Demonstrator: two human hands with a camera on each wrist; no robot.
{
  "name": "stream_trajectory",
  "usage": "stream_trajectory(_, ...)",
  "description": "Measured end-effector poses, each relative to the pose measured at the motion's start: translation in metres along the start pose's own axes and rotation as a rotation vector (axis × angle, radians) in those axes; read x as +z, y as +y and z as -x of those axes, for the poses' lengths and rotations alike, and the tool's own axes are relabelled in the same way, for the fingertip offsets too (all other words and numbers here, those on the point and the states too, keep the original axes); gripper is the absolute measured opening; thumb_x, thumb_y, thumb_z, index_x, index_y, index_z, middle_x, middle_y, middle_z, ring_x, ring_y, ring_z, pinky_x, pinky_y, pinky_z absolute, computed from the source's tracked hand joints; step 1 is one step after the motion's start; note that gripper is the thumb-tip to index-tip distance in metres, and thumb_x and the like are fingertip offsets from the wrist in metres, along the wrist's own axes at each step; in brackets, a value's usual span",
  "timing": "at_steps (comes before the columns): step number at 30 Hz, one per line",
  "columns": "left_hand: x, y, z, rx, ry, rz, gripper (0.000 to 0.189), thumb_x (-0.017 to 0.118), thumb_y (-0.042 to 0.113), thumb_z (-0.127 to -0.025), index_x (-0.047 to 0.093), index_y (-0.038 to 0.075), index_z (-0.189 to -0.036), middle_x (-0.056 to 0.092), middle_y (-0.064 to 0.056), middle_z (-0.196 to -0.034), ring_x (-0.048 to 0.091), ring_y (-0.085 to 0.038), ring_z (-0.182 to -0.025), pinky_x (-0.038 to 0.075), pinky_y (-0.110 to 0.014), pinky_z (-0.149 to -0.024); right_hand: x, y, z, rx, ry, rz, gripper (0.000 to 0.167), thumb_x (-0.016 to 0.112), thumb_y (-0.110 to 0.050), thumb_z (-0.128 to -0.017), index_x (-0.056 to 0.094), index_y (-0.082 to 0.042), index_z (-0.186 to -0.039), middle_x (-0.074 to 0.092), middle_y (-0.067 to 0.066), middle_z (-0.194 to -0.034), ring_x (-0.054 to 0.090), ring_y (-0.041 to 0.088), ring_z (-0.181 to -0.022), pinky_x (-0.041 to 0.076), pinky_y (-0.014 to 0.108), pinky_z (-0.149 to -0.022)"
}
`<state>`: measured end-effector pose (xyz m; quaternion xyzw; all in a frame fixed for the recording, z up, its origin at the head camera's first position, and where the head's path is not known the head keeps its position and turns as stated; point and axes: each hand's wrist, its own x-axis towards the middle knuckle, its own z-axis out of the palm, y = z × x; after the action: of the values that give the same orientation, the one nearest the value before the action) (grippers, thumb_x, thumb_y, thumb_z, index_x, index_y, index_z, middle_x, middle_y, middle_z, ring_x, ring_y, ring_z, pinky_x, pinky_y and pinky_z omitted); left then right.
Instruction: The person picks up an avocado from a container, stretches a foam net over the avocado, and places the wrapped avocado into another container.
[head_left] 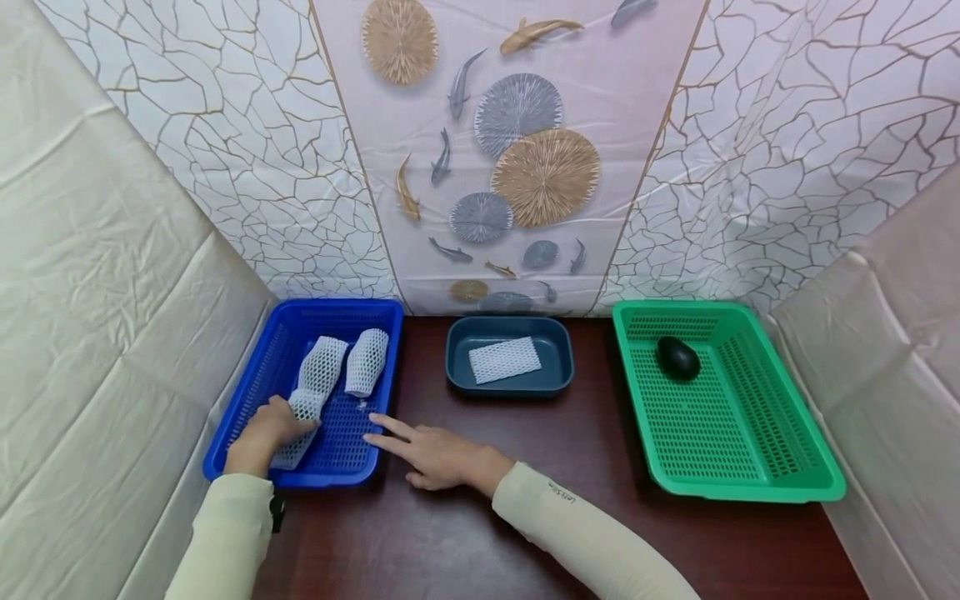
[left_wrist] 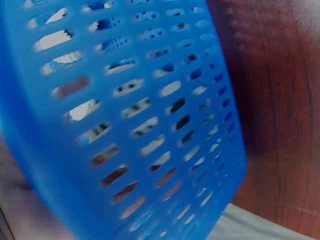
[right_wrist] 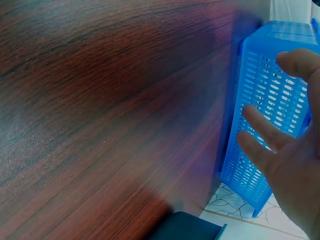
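Note:
Inside the blue basket (head_left: 390, 312), my left hand (head_left: 268, 429) grips a white foam net sleeve (head_left: 306, 406) near the front left. Whether anything is inside that sleeve cannot be made out. Two more foam net sleeves, a long one (head_left: 322, 364) and a plump one (head_left: 367, 362), lie farther back in the basket. My right hand (head_left: 437, 456) hovers at the basket's right side, fingers spread and holding nothing; the right wrist view shows the hand (right_wrist: 295, 160) in front of the basket wall (right_wrist: 270, 100). In the left wrist view, the perforated basket wall (left_wrist: 165, 125) hides most of the left hand.
A dark teal tray (head_left: 457, 379) with a flat white foam net (head_left: 505, 360) stands at the back centre of the brown table (head_left: 480, 533). To the right is a green basket (head_left: 637, 417) holding a dark, egg-shaped object (head_left: 678, 358). Fabric walls (head_left: 112, 292) enclose the sides and back.

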<state>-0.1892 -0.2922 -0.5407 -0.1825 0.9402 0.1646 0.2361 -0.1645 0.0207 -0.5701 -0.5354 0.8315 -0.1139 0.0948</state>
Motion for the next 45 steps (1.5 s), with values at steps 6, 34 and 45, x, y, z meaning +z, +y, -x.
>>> stream_trajectory(6, -0.010, 0.006, 0.004, 0.047, 0.028, -0.017, 0.100, 0.068, 0.046, -0.095, 0.019, -0.024, -0.146, 0.038, -0.051, -0.140, 0.044, -0.064, -0.129, 0.040, -0.070, -0.107, 0.001, 0.002, 0.000, 0.026, -0.025, -0.046, 0.098, 0.070, -0.025, -0.099, 0.000, -0.033, -0.167, -0.019, -0.007, -0.173, 0.060, 0.016, -0.124, 0.054, 0.024, -0.087)
stream_trajectory(34, -0.006, 0.035, 0.010, 0.160, 0.093, -0.107, 0.098, 0.074, 0.041, -0.092, 0.022, -0.018, -0.151, 0.031, -0.049, -0.147, 0.040, -0.066, -0.132, 0.039, -0.073, -0.105, -0.006, 0.002, 0.000, 0.032, -0.019, -0.075, 0.094, 0.069, -0.023, -0.099, 0.004, -0.033, -0.167, -0.015, -0.008, -0.174, 0.063, 0.012, -0.105, 0.049, 0.016, -0.071)
stream_trajectory(45, -0.008, 0.050, 0.031, 0.348, 0.325, -0.102, 0.080, 0.071, 0.039, -0.096, 0.039, -0.015, -0.145, 0.048, -0.044, -0.135, 0.056, -0.060, -0.116, 0.052, -0.070, -0.086, -0.020, 0.010, 0.024, 0.077, 0.051, -0.108, 0.087, 0.066, -0.022, -0.100, 0.012, -0.031, -0.167, -0.004, -0.006, -0.175, 0.058, 0.021, -0.126, 0.053, 0.033, -0.097)
